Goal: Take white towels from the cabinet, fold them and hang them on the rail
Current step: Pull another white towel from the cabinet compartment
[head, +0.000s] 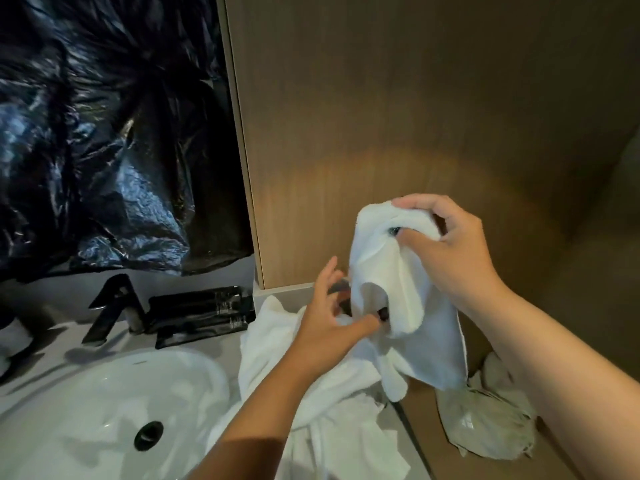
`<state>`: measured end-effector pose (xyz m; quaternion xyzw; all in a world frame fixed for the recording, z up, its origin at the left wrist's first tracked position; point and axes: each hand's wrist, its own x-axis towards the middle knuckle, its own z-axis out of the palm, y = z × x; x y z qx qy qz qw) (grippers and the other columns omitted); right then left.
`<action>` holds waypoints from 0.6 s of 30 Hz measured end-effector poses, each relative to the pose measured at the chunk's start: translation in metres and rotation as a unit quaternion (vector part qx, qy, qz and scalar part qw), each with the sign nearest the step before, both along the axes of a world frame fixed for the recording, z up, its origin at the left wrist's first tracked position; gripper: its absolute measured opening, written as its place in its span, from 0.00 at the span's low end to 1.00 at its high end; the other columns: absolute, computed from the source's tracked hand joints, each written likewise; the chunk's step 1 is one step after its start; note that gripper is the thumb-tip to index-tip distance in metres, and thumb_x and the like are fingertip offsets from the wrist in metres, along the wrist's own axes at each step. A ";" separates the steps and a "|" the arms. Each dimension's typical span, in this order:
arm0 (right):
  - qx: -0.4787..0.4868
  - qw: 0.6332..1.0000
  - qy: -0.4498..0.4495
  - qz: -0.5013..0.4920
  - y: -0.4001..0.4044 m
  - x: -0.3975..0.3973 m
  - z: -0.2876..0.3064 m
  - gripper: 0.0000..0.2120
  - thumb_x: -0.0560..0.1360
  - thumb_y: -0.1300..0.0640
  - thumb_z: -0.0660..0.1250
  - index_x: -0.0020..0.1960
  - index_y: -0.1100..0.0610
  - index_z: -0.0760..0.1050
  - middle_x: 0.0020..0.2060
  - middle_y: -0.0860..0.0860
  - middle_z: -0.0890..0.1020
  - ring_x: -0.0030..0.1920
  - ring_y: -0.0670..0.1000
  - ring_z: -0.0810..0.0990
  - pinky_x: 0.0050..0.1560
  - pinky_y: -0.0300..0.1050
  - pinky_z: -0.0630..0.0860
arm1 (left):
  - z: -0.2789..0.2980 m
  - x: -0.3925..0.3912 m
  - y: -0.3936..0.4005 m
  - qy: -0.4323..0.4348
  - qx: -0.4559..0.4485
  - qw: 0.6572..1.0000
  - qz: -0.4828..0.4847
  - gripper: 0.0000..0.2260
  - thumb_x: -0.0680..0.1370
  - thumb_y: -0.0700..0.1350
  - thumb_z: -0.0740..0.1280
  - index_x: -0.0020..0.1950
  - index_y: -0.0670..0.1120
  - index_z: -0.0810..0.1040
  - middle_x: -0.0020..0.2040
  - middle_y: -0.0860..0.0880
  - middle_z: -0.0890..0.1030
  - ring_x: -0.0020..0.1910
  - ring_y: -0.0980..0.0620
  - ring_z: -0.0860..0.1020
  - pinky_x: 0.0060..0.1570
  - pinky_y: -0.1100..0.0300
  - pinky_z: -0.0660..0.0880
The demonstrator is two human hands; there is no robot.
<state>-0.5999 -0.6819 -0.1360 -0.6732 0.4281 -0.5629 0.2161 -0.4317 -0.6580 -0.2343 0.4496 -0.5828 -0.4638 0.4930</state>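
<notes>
My right hand (446,244) pinches the top of a small white towel (398,282) and holds it up in front of the brown wood wall, so that it hangs down in loose folds. Below and left of it, my left hand (332,317) reaches toward the towel's lower edge, thumb out and fingers spread; a dark rail end (341,289) shows just behind the fingers. A bigger white towel (311,403) lies crumpled on the counter under both hands and spills over the front edge.
A white sink (104,410) with a black drain and black tap (107,306) fills the lower left. Black toiletry packets (204,313) lie behind it. Black plastic sheeting (104,133) covers the mirror. A bin with a pale liner (485,417) stands low right.
</notes>
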 end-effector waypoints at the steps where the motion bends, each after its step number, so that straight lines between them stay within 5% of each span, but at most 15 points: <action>1: -0.002 1.000 -0.025 0.004 0.001 0.005 0.007 0.16 0.72 0.67 0.70 0.52 0.47 0.80 0.51 0.40 0.80 0.51 0.38 0.78 0.51 0.40 0.78 | 0.013 0.002 0.000 0.029 -0.023 0.999 0.013 0.34 0.75 0.41 0.73 0.74 0.60 0.60 0.65 0.62 0.71 0.60 0.65 0.75 0.54 0.66 0.74; 4: -0.005 0.996 -0.085 0.012 0.002 0.016 0.026 0.15 0.72 0.64 0.71 0.52 0.45 0.80 0.48 0.37 0.81 0.51 0.40 0.79 0.51 0.43 0.81 | 0.053 0.014 0.004 0.052 -0.114 0.985 0.121 0.16 0.80 0.34 0.64 0.62 0.52 0.77 0.56 0.59 0.80 0.53 0.65 0.79 0.49 0.69 0.76; 9: -0.060 0.992 -0.107 -0.004 -0.001 0.035 0.026 0.15 0.73 0.61 0.72 0.58 0.50 0.77 0.53 0.44 0.80 0.54 0.43 0.79 0.53 0.38 0.77 | 0.087 0.043 0.006 0.100 -0.187 0.955 0.209 0.11 0.79 0.31 0.63 0.52 0.45 0.81 0.47 0.54 0.83 0.43 0.65 0.80 0.44 0.71 0.75; 13: -0.121 0.991 0.062 -0.021 -0.014 0.067 -0.030 0.19 0.75 0.61 0.70 0.65 0.54 0.72 0.61 0.52 0.73 0.61 0.44 0.72 0.62 0.33 0.69 | 0.040 0.075 -0.014 0.109 -0.095 0.953 0.268 0.11 0.78 0.32 0.64 0.54 0.43 0.82 0.46 0.50 0.83 0.42 0.60 0.81 0.44 0.65 0.77; 16: -0.070 0.974 0.217 0.013 -0.024 0.085 -0.099 0.21 0.78 0.57 0.64 0.70 0.54 0.69 0.67 0.53 0.69 0.66 0.52 0.70 0.64 0.51 0.71 | -0.021 0.093 -0.025 0.133 0.015 0.948 0.289 0.15 0.76 0.27 0.61 0.52 0.42 0.82 0.49 0.42 0.83 0.47 0.50 0.83 0.53 0.56 0.78; 18: -0.009 0.942 0.328 0.074 -0.023 0.091 -0.140 0.24 0.80 0.54 0.59 0.76 0.52 0.62 0.74 0.52 0.65 0.72 0.53 0.65 0.70 0.54 0.65 | -0.054 0.096 -0.026 0.154 0.052 0.939 0.302 0.15 0.79 0.28 0.58 0.54 0.42 0.80 0.53 0.39 0.82 0.51 0.49 0.82 0.54 0.59 0.77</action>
